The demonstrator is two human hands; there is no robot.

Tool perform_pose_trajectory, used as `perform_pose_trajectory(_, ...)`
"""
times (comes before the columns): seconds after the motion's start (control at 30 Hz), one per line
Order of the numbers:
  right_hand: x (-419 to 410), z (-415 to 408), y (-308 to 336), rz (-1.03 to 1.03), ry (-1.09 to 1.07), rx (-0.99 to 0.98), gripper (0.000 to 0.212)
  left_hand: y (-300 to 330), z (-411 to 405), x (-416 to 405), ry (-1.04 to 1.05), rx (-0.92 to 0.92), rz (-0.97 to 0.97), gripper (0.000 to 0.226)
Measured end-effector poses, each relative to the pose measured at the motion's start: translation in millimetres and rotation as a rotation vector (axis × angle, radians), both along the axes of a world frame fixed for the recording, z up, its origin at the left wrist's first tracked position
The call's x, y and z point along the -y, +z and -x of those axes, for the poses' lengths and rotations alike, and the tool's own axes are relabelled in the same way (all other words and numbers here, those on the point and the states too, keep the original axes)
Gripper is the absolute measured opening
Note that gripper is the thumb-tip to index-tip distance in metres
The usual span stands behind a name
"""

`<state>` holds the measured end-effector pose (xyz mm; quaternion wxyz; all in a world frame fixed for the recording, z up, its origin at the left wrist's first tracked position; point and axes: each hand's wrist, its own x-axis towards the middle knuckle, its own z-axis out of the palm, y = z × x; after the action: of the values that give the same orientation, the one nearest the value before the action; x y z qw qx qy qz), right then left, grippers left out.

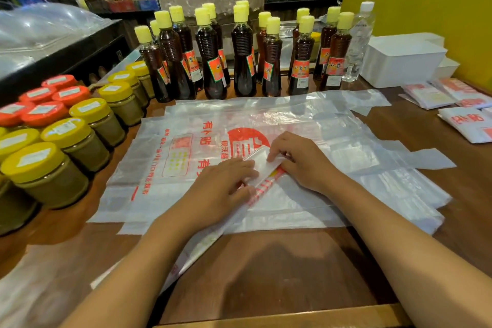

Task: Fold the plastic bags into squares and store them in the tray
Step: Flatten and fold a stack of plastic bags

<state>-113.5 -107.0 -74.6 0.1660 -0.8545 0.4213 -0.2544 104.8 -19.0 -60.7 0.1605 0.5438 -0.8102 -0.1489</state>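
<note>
Both of the person's hands are down on a narrow folded strip of plastic bag (263,170) that runs slantwise across the middle of the wooden table (279,269), from about 1 o'clock toward 7 o'clock. The left hand (226,186) lies flat over the strip's near part, fingers mostly straight and pressing, thumb alongside the red-printed edge. The right hand (300,160) sits just beyond it at the strip's far end, fingers bent, fingertips nipping the folded end; how firm the pinch is I cannot tell.

Under the strip lies a spread stack of flat bags (359,157) with red printing, reaching out toward 3 o'clock. At 2 o'clock, by the yellow wall (426,21), stands the white tray (399,66), and just in front of it, toward 3 o'clock, several folded squares (463,122) lie on the table, not in the tray.

A row of dark bottles with yellow caps (242,61) stands at 12 o'clock, a clear bottle (359,42) beside the tray. Jars with yellow and orange lids (66,130) crowd the table from 9 to 10 o'clock.
</note>
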Motion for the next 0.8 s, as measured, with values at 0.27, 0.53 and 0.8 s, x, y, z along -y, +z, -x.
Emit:
perform_pose_trajectory(0.27,5,8,-2,-0.016,0.088,0.046,0.022,-8,-5,9,0.018,0.249,-0.118,0.062)
perform_pose_trajectory(0.53,-6,11,11,-0.106,-0.027,-0.005,0.022,-3,1,0,0.058,0.275,-0.086,0.06)
perform_pose_trajectory(0.8,-7,1,4,0.01,-0.282,-0.269,0.042,3,14,-4,0.14,0.347,0.089,0.041)
